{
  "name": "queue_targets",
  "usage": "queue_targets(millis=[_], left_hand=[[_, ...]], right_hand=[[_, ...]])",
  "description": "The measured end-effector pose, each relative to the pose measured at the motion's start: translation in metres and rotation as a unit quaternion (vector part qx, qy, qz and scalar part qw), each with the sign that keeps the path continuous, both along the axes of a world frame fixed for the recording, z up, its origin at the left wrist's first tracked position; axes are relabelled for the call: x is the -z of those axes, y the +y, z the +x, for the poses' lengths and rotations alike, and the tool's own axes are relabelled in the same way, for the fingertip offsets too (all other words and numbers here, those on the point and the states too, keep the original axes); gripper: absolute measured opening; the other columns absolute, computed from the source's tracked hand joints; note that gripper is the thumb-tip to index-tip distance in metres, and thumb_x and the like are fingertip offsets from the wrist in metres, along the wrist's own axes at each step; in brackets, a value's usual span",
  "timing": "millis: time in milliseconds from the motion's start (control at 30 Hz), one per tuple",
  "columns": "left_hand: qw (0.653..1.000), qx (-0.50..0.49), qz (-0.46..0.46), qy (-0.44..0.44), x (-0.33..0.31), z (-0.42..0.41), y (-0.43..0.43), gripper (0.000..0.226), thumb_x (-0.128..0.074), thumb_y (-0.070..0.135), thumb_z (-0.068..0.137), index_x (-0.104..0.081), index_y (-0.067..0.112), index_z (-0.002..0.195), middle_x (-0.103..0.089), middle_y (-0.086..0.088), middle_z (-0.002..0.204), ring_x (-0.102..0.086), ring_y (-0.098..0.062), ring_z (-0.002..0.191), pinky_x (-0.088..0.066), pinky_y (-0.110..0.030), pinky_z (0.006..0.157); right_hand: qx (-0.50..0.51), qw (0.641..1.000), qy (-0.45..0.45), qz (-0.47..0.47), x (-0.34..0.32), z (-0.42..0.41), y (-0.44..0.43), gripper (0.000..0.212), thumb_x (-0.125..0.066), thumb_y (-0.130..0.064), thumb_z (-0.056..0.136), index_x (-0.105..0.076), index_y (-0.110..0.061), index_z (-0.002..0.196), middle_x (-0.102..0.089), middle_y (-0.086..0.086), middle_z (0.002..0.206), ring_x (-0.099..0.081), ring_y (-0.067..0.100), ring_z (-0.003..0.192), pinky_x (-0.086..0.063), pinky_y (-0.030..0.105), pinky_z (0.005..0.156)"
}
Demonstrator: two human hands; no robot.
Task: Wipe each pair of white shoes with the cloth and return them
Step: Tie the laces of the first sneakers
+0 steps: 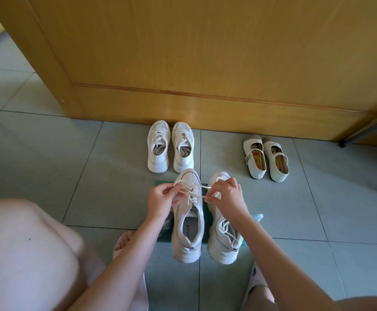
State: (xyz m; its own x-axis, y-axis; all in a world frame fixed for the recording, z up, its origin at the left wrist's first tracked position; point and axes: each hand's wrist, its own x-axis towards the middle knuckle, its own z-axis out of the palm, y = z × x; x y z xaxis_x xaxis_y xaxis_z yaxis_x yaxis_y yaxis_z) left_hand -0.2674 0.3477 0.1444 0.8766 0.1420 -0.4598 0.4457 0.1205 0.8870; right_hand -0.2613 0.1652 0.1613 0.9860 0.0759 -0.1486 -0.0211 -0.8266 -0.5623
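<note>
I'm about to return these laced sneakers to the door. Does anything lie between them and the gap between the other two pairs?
Nothing visible does. Tiles from the near sneakers to that gap are bare; far sneakers sit left of the path, strap shoes right. Left hand and right hand pinch the laces.

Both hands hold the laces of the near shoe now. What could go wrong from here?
1. The left hand and right hand pinch the laces taut; a hard pull could perhaps drag the sneaker off the green mat.
2. The right forearm passes close over a small bottle; it may bump it.
</note>
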Motion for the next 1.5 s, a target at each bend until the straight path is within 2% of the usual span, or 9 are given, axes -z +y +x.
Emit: queue_targets(millis=[167,233,333,533,700,867,1100,1267,1500], left_hand=[[0.990,-0.031,0.030,0.133,0.013,-0.001,0.022,0.009,-0.058,-0.001,0.089,-0.055,-0.004,0.097,-0.064,-0.012,0.059,-0.060,-0.012,0.038,-0.050,-0.022,0.038],[0.983,0.014,0.139,0.120,0.020,-0.002,0.022,0.023,-0.062,0.010,0.089,-0.049,0.000,0.105,-0.064,-0.013,0.070,-0.058,-0.016,0.045,-0.046,-0.028,0.043],[0.942,0.106,0.317,-0.007,0.016,-0.003,0.016,0.021,-0.066,0.027,0.086,-0.053,0.012,0.095,-0.063,-0.003,0.086,-0.057,-0.015,0.071,-0.042,-0.023,0.060],[0.879,0.209,0.346,-0.252,0.002,-0.008,0.007,0.018,-0.069,0.014,0.083,-0.054,0.016,0.093,-0.054,0.006,0.090,-0.054,-0.005,0.078,-0.044,-0.012,0.071],[0.870,0.296,0.350,-0.180,0.007,-0.013,0.012,0.019,-0.064,0.034,0.086,-0.055,0.024,0.098,-0.055,0.016,0.095,-0.057,0.000,0.085,-0.045,-0.015,0.071],[0.853,0.355,0.369,-0.102,0.010,-0.011,0.019,0.015,-0.064,0.033,0.086,-0.059,0.020,0.089,-0.063,0.011,0.081,-0.060,-0.006,0.073,-0.048,-0.022,0.068],[0.795,0.338,0.489,-0.121,0.008,-0.004,0.031,0.028,-0.057,0.029,0.091,-0.066,0.007,0.077,-0.067,-0.007,0.073,-0.060,-0.020,0.064,-0.033,-0.024,0.052],[0.865,0.317,0.376,-0.102,-0.003,-0.004,0.024,0.038,-0.054,0.039,0.092,-0.057,0.010,0.067,-0.057,-0.002,0.070,-0.051,-0.014,0.060,-0.035,-0.025,0.056],[0.966,0.242,0.077,-0.044,-0.017,0.000,0.016,0.038,-0.046,0.035,0.097,-0.058,0.024,0.063,-0.067,0.001,0.111,-0.058,-0.011,0.110,-0.037,-0.026,0.093]], right_hand=[[0.010,0.997,0.057,-0.042,0.002,-0.008,-0.016,0.005,-0.067,-0.023,0.083,-0.070,-0.024,0.087,-0.053,-0.006,0.095,-0.047,0.012,0.099,-0.037,0.026,0.086],[0.003,0.997,0.070,-0.036,0.006,-0.010,-0.013,0.007,-0.067,-0.026,0.083,-0.070,-0.027,0.090,-0.058,-0.008,0.096,-0.046,0.011,0.102,-0.036,0.026,0.085],[-0.026,0.997,0.078,0.007,0.010,-0.010,-0.006,0.021,-0.067,-0.031,0.083,-0.066,-0.029,0.104,-0.057,-0.018,0.087,-0.032,0.009,0.103,-0.024,0.030,0.096],[-0.038,0.994,0.089,0.055,0.016,-0.010,0.005,0.015,-0.066,-0.030,0.085,-0.067,-0.022,0.098,-0.059,-0.012,0.081,-0.042,0.008,0.096,-0.032,0.026,0.088],[-0.018,0.990,0.114,0.085,0.016,-0.010,0.007,0.012,-0.067,-0.025,0.085,-0.067,-0.017,0.093,-0.065,-0.008,0.085,-0.059,0.008,0.082,-0.041,0.014,0.068],[-0.020,0.998,0.058,0.009,0.016,-0.012,0.008,0.019,-0.063,-0.032,0.087,-0.069,-0.016,0.096,-0.070,-0.004,0.091,-0.060,0.014,0.088,-0.039,0.024,0.086],[-0.051,0.990,-0.003,-0.135,0.021,-0.012,-0.001,0.017,-0.053,-0.024,0.092,-0.070,-0.025,0.096,-0.068,-0.002,0.091,-0.049,0.018,0.097,-0.019,0.021,0.087],[-0.118,0.983,0.013,-0.143,0.008,-0.011,-0.006,0.017,-0.059,-0.036,0.089,-0.067,-0.025,0.099,-0.050,-0.008,0.106,-0.037,0.015,0.109,-0.028,0.030,0.101],[-0.121,0.985,0.095,-0.078,-0.019,-0.017,-0.003,0.015,-0.055,-0.031,0.088,-0.059,-0.018,0.093,-0.057,-0.006,0.079,-0.049,0.010,0.067,-0.037,0.021,0.059]])
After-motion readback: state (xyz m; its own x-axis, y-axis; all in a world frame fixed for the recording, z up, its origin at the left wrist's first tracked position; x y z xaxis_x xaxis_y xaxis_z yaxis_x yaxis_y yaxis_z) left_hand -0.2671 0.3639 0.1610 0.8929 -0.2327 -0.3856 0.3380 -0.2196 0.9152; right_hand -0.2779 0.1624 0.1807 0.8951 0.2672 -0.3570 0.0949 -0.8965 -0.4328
